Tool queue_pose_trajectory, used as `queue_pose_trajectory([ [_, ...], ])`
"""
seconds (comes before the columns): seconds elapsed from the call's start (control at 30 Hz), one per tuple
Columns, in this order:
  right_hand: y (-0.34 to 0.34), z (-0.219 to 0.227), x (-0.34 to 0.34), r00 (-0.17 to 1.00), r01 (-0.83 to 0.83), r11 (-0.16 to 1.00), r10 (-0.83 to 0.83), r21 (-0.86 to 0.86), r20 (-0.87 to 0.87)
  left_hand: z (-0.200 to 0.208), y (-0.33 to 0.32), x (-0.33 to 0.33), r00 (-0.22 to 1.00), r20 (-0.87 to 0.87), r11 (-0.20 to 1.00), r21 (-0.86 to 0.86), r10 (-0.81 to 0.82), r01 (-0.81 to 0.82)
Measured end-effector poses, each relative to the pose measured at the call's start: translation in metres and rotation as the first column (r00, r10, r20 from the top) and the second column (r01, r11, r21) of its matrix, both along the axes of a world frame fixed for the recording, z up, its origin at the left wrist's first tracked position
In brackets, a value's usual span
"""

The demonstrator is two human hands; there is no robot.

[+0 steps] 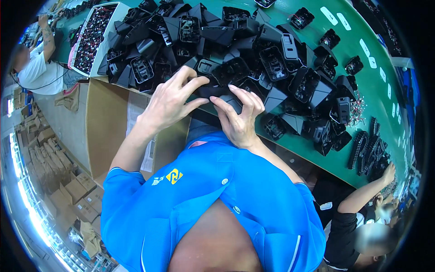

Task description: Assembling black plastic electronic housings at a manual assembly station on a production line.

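Head view, looking down: left hand (168, 100) and right hand (239, 119) brought close together at the near edge of a green table (349, 41), fingertips around a small black part (211, 92), which lies between them, just in front of the wearer's blue shirt (208, 156); on each hand, thumb and forefinger apart at the tips, dark part blending into what lies behind, so cannot tell whether either one is clamped on it; beyond, a heap of black plastic housings (274, 63), some showing hollow insides, others closed sides; far left, a white tray (108, 38) full of small wired pieces, an open cardboard box (108, 127) below it; to the right, a bunch of thin wires (357, 111) beside the heap, black ribbed strips (361, 149) farther along, a co-worker's hand (388, 173) near these
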State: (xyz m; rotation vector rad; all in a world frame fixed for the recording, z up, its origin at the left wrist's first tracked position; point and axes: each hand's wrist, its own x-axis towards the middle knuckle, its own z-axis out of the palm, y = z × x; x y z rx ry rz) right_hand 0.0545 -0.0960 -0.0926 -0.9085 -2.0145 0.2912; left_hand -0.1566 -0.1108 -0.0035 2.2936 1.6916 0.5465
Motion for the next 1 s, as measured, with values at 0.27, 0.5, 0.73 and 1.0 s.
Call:
queue_pose_trajectory([
  [0.27,0.000,-0.001,-0.001,0.996,0.013,1.000,-0.011,0.023,-0.089,-0.012,0.018,0.012,0.992,0.057,0.983,0.153,-0.110,0.100],
  [0.5,0.001,-0.003,0.004,0.996,-0.001,1.000,0.003,0.026,-0.094,0.022,0.017,0.005,0.908,0.378,0.981,0.009,0.178,-0.196],
  [0.73,-0.002,0.002,0.014,0.988,-0.069,0.998,0.069,0.007,-0.137,0.029,0.038,0.005,0.809,0.575,0.946,0.179,0.123,-0.271],
  [1.0,-0.014,0.001,0.049,0.995,-0.097,0.994,0.096,-0.044,-0.008,0.018,0.046,0.019,0.775,0.629,0.944,0.222,0.051,-0.243],
])
